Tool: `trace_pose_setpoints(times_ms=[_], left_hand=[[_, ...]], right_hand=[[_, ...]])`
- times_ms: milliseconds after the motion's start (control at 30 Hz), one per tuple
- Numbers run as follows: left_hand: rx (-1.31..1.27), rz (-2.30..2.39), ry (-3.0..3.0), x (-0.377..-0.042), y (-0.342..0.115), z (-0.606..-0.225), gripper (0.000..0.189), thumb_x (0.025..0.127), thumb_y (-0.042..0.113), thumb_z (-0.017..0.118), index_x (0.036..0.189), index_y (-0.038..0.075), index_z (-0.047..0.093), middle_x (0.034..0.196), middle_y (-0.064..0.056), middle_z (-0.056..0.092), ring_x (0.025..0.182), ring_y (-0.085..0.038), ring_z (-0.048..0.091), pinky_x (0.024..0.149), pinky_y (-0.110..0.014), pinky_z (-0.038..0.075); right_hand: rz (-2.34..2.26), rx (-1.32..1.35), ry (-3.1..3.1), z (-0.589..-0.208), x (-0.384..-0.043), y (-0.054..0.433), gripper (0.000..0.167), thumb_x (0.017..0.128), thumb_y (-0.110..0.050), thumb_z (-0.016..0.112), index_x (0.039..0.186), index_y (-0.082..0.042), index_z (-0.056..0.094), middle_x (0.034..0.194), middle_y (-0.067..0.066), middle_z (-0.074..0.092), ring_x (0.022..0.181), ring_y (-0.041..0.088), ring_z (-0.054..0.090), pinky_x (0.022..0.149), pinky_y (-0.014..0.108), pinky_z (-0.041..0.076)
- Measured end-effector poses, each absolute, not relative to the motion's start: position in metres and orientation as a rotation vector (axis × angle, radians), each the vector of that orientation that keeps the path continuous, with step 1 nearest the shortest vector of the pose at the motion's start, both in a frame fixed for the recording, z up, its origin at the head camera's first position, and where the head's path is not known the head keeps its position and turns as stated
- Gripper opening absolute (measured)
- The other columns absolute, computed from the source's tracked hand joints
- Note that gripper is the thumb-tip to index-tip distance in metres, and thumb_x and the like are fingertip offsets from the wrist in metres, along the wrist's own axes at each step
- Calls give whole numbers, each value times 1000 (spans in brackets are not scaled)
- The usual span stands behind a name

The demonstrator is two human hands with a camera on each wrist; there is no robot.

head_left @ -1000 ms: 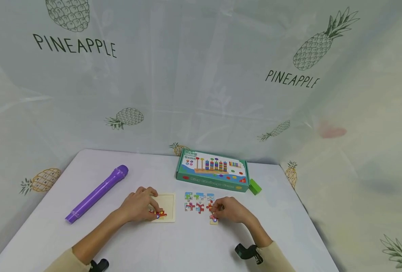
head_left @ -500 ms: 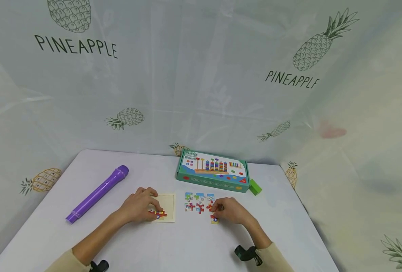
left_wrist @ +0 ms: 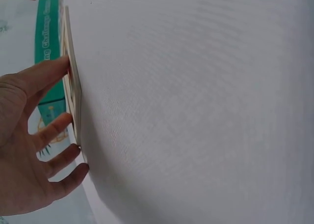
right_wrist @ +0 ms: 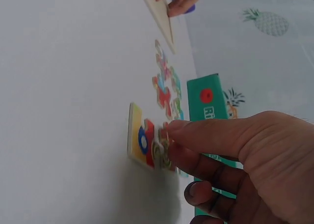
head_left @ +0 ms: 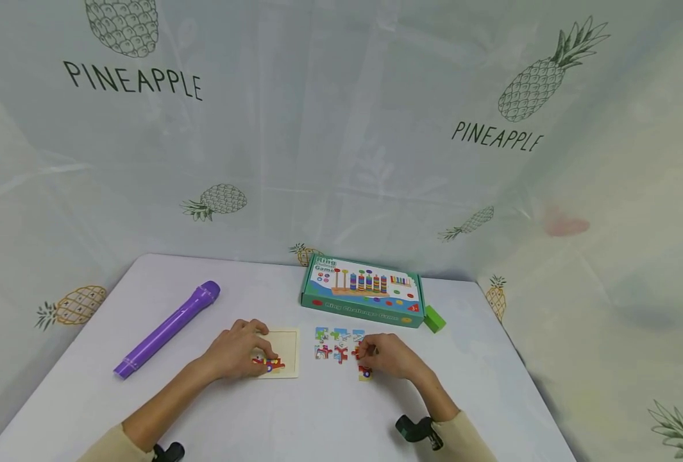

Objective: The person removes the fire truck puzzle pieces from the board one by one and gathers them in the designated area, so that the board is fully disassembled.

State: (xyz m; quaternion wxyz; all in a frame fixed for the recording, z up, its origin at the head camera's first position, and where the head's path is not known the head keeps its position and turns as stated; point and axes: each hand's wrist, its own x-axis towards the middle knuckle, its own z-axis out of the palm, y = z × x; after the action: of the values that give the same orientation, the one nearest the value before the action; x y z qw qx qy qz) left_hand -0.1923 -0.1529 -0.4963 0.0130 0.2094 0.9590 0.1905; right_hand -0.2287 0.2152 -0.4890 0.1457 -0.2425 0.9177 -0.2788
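My left hand [head_left: 237, 350] rests on a pale wooden puzzle tray [head_left: 286, 346], its thumb and fingers spread over the left part. In the left wrist view, the thumb touches the tray's face and other fingertips sit along its edge. Red and yellow puzzle pieces [head_left: 274, 364] lie inside the tray. The right hand [head_left: 393, 357] pinches a jigsaw piece [right_wrist: 164, 148] between thumb and finger, low over the table; the fingers partly hide it. Close beneath is a yellow piece with a blue wheel [right_wrist: 140, 135]. Several loose pieces [head_left: 340, 353] lie in rows left of this hand.
A green Ring Challenge Game box [head_left: 361, 289] lies behind the loose pieces, with a green block [head_left: 434, 319] at its right corner. On the left of the white table [head_left: 295, 423] lies a purple tube [head_left: 168, 330]. A pineapple-printed curtain [head_left: 341, 141] hangs behind.
The right fingers have shifted slightly away from the wheel piece, which now shows more of its red and blue picture. My left hand stays in place on the tray.
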Motion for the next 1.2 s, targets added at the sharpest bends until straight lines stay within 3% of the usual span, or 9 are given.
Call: trace_pose_setpoints(times_ms=[567, 867, 1067, 1200], left_hand=[[740, 607, 2932, -192, -160, -497, 29, 74, 28, 85, 101, 37, 78, 133, -7, 57, 113, -33, 49, 80, -54, 43], [675, 572, 2968, -193, -161, -502, 55, 74, 32, 87, 123, 19, 66, 132, -1, 57, 113, -27, 50, 86, -54, 45], [686, 570, 2964, -193, -162, -503, 65, 75, 33, 86, 133, 15, 63, 134, -3, 56, 114, -28, 50, 86, -53, 44], [696, 564, 2959, -193, -163, -502, 66, 76, 33, 86, 135, 14, 62, 135, -3, 56, 115, -29, 49, 86, -53, 44]], right_hand=[[-864, -840, 2555, -492, -225, 135, 6, 91, -15, 72, 97, -16, 73, 83, -13, 64, 75, 3, 54, 68, 20, 46], [-771, -1011, 2533, -497, -220, 87, 24, 89, -19, 76, 113, -15, 74, 73, -13, 58, 69, 0, 50, 65, 18, 42], [-553, -1082, 2642, -504, -218, 69, 38, 90, -28, 76, 126, -19, 70, 74, -13, 52, 70, 2, 46, 63, 19, 38], [-502, -1097, 2669, -506, -215, 63, 40, 89, -30, 76, 128, -23, 70, 77, -12, 50, 73, 3, 45, 62, 20, 37]])
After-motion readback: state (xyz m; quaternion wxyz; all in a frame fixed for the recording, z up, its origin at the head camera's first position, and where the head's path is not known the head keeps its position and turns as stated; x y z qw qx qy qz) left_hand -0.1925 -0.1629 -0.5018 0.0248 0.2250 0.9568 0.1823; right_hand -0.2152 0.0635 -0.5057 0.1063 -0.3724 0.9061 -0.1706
